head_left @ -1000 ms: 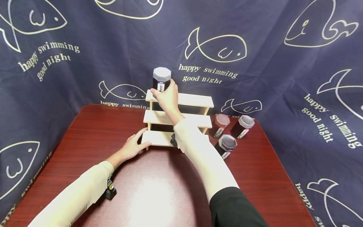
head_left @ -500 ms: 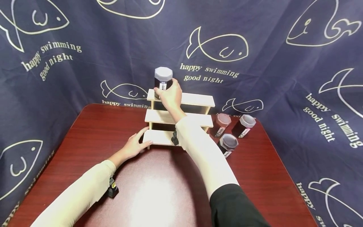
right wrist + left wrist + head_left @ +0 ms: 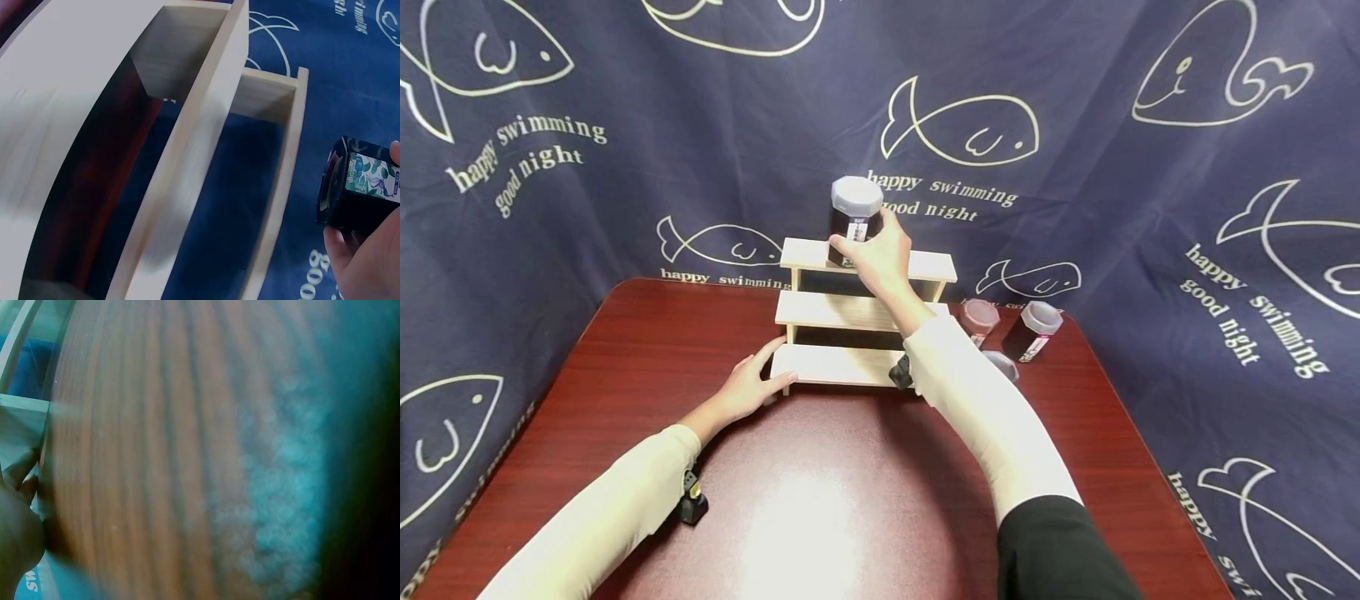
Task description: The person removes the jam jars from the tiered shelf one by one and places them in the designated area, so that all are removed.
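My right hand (image 3: 883, 254) holds a dark jar (image 3: 842, 225) with a translucent eight-sided lid (image 3: 857, 193) and a white label, thumb at the front. The jar is upright and overlaps the top shelf (image 3: 932, 267) of a pale three-tier wooden display stand (image 3: 842, 364) in the head view. From the right wrist, a gap shows between the jar's base (image 3: 331, 181) and the top shelf (image 3: 284, 156). My left hand (image 3: 747, 390) grips the left end of the stand's lowest shelf, thumb along its front corner and fingers at the side.
Several more lidded jars stand on the red-brown table (image 3: 647, 358) right of the stand: one with a pinkish lid (image 3: 980, 315), a dark one (image 3: 1028, 337), and one mostly hidden by the right sleeve (image 3: 1002, 364). A blue curtain (image 3: 760, 142) with fish drawings hangs behind.
My right hand has carried the jar to the right along the top shelf, away from its left end. The right sleeve now covers more of the nearest jar. The left hand keeps its place.
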Demonstrator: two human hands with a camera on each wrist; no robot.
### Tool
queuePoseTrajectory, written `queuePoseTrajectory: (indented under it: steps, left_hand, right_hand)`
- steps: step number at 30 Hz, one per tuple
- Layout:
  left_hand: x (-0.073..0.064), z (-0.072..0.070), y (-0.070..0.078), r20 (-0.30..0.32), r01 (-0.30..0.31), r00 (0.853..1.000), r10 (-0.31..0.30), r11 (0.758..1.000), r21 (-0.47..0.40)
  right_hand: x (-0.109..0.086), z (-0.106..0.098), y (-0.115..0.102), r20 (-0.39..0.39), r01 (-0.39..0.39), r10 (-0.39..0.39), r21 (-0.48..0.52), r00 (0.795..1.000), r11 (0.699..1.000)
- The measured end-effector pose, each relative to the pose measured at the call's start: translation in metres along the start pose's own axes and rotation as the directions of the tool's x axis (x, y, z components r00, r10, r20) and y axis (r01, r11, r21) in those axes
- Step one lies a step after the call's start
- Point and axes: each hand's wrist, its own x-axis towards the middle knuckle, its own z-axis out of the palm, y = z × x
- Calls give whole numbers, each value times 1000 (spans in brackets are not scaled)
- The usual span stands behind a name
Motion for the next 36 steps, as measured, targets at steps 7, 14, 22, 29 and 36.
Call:
queuePoseTrajectory:
  steps: [7,14,22,29,36]
  left_hand:
    - [0,0,0,0,-6,1000,6,1000,4]
    - [1,0,2,16,-7,1000,7,1000,10]
    - [-1,-1,0,22,-3,1000,3,1000,-4]
    - [-1,-1,-1,16,-17,1000,17,1000,3]
    - [-1,-2,1,30,-4,1000,3,1000,4]
  right_hand:
    - [-7,-40,15,26,-4,5,-23,1000,1000]
    - [-17,-92,51,54,3,-2,-26,999,1000]
    - [-30,-145,94,86,-47,57,-109,995,993]
    - [-44,-181,125,46,-81,88,-143,995,986]
    - [-54,-214,155,-31,-100,96,-181,995,978]
